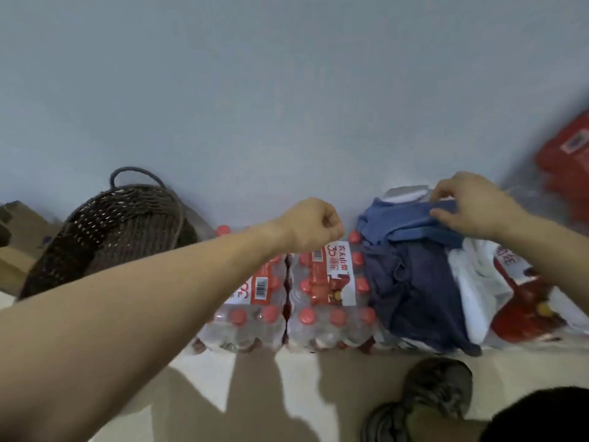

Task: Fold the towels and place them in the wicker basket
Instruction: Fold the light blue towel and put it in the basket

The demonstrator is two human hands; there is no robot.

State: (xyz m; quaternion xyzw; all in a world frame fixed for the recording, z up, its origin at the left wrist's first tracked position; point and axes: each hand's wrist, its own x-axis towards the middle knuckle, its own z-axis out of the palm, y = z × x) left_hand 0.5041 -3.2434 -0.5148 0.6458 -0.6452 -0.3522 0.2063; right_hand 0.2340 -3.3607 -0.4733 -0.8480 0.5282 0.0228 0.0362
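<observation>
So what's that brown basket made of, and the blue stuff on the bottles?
The dark brown woven basket looks like wicker or plastic rattan: crossing strands with gaps show, matte finish. The crumpled blue towels look like soft, matte cloth, since they fold and wrinkle. The right hand pinches the top one.

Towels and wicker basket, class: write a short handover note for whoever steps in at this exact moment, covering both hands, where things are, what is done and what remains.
Left hand: curled, holding nothing, raised over the shrink-wrapped water bottle packs.
Right hand: pinching the top edge of the lighter blue towel.
Towels: the lighter blue one and a darker blue towel lie crumpled on the packs against the wall; white fabric shows beside them.
Wicker basket: on the floor to the left, tilted, no towel visible inside.
Done: nothing folded yet.
Left: fold each towel and put it in the basket.
</observation>
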